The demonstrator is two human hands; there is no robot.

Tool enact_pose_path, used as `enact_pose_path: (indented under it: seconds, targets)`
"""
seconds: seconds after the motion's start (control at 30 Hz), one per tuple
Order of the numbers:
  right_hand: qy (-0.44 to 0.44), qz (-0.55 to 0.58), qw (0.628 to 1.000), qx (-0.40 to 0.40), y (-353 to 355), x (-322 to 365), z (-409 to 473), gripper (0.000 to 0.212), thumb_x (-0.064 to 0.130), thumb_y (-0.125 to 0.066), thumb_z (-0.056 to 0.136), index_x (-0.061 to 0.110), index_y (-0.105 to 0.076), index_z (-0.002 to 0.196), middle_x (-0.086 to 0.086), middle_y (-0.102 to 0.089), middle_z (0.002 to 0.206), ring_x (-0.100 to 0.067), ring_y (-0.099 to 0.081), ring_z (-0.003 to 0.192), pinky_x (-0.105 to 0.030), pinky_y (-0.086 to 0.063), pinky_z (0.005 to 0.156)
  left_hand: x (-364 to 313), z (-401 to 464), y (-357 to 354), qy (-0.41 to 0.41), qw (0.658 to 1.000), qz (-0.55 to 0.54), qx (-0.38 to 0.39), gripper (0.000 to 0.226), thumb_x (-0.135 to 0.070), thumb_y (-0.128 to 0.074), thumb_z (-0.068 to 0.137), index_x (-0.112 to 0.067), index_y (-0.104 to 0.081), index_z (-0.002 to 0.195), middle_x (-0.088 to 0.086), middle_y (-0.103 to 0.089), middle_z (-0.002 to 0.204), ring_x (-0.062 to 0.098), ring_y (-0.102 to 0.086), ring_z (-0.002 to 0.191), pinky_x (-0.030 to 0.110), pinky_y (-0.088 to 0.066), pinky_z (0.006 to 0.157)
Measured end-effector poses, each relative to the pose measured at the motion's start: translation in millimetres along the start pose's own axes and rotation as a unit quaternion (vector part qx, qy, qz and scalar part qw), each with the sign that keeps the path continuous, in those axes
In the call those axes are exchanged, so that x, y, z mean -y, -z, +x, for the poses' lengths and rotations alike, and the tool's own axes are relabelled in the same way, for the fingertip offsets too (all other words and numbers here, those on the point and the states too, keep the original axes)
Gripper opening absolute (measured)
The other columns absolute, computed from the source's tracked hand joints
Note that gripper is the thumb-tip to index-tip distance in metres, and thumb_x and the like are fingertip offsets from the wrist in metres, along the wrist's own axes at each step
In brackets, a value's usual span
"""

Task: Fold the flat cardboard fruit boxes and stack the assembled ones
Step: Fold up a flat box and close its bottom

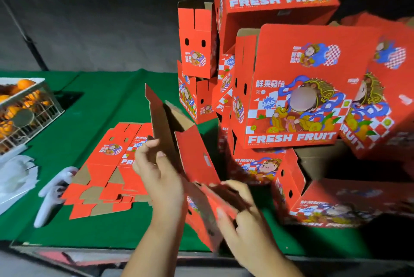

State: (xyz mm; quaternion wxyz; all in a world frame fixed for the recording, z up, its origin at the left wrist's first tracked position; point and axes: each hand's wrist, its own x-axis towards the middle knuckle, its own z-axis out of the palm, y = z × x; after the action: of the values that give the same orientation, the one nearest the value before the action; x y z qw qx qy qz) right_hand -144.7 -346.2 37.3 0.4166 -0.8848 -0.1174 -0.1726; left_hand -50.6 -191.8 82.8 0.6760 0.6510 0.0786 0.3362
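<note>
A partly opened red cardboard fruit box [192,156] stands tilted above the green table [112,227], its brown inside facing left. My left hand [156,171] grips its upper panel, thumb on the brown face. My right hand [242,207] holds the lower flaps near the table's front edge. A pile of flat red boxes [112,169] lies on the cloth to the left. Several assembled boxes [291,88] marked FRESH FRUIT are stacked loosely at the right, some leaning.
A wire crate of oranges [24,111] stands at the far left edge. White plastic bags [15,176] and a white glove-like object [53,189] lie beside the flat pile. The table's front edge [89,252] runs along the bottom.
</note>
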Motion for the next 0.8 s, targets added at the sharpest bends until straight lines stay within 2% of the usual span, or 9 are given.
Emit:
enact_pose_path:
  seconds: [0.1,0.2,0.27,0.37,0.5,0.6,0.67,0.77,0.8]
  targets:
    - [-0.096,0.111,0.983,-0.114,9,-17,16,0.053,0.000,-0.068,0.095,0.034,-0.061,0.135,0.004,-0.057,0.137,0.005,-0.056,0.123,-0.021,-0.043,0.108,-13,-12,12,-0.077,0.995,0.037,0.049,0.041,-0.008,-0.041,0.093,-0.042,-0.050,0.115,-0.006,-0.052,0.120,0.027,-0.049,0.126,0.033,-0.041,0.108]
    - [-0.208,0.229,0.939,-0.149,8,-28,26,0.054,0.003,-0.062,0.098,0.024,-0.048,0.146,0.001,-0.062,0.137,-0.015,-0.058,0.128,-0.044,-0.044,0.114,-28,-40,10,-0.068,0.993,0.016,0.091,0.045,-0.003,-0.050,0.085,-0.029,-0.051,0.122,0.005,-0.050,0.118,-0.001,-0.050,0.105,0.004,-0.038,0.086]
    - [-0.237,0.275,0.917,-0.165,7,-32,30,0.055,-0.002,-0.057,0.095,0.032,-0.053,0.137,0.005,-0.067,0.124,-0.017,-0.062,0.118,-0.044,-0.050,0.107,-31,-60,7,-0.009,0.992,-0.009,0.123,0.052,-0.004,-0.054,0.076,-0.026,-0.052,0.123,0.009,-0.051,0.119,0.002,-0.052,0.096,0.006,-0.041,0.079]
    - [-0.270,0.310,0.899,-0.152,10,-43,39,0.051,0.001,-0.054,0.089,0.031,-0.061,0.129,0.011,-0.071,0.118,-0.017,-0.062,0.114,-0.033,-0.048,0.098,-22,-92,8,0.043,0.985,-0.014,0.169,0.068,-0.003,-0.056,0.067,-0.045,-0.053,0.120,-0.009,-0.053,0.112,0.003,-0.055,0.091,0.014,-0.048,0.074]
    - [-0.262,0.328,0.903,-0.090,14,-63,60,0.042,0.036,-0.058,0.086,0.016,-0.064,0.123,-0.004,-0.068,0.125,-0.022,-0.059,0.124,-0.029,-0.044,0.105,-6,-104,-3,0.072,0.934,0.040,0.348,0.058,0.001,-0.072,0.071,-0.027,-0.060,0.120,0.006,-0.050,0.109,0.014,-0.056,0.092,0.030,-0.053,0.085]
    - [-0.247,0.254,0.935,-0.025,23,-76,65,0.058,0.071,-0.054,0.079,0.035,-0.059,0.124,0.015,-0.063,0.128,-0.006,-0.055,0.125,-0.019,-0.041,0.105,2,-82,1,0.057,0.909,0.046,0.411,0.058,-0.046,-0.078,0.076,-0.025,-0.061,0.127,0.006,-0.057,0.102,0.013,-0.061,0.083,0.023,-0.047,0.082]
    - [-0.241,0.244,0.939,-0.028,30,-84,63,0.065,0.084,-0.046,0.075,0.051,-0.056,0.131,0.035,-0.055,0.133,0.010,-0.047,0.129,-0.010,-0.032,0.108,11,-57,14,0.001,0.928,0.085,0.364,0.062,-0.061,-0.059,0.084,-0.034,-0.055,0.140,-0.015,-0.053,0.110,0.010,-0.057,0.103,0.022,-0.043,0.092]
    - [-0.268,0.344,0.895,-0.097,34,-89,68,0.081,0.082,-0.051,0.075,0.023,-0.064,0.128,-0.003,-0.063,0.137,-0.023,-0.053,0.134,-0.041,-0.038,0.117,44,2,28,0.004,0.967,0.202,0.153,0.066,-0.062,-0.047,0.089,-0.031,-0.047,0.147,-0.003,-0.047,0.137,0.014,-0.038,0.129,0.035,-0.029,0.112]
    - [-0.281,0.389,0.871,-0.107,36,-87,70,0.078,0.079,-0.054,0.073,0.019,-0.067,0.121,-0.010,-0.066,0.132,-0.030,-0.057,0.131,-0.046,-0.041,0.114,51,23,29,0.045,0.965,0.225,0.130,0.071,-0.063,-0.048,0.090,-0.028,-0.043,0.152,0.006,-0.043,0.148,0.014,-0.032,0.138,0.037,-0.025,0.117]
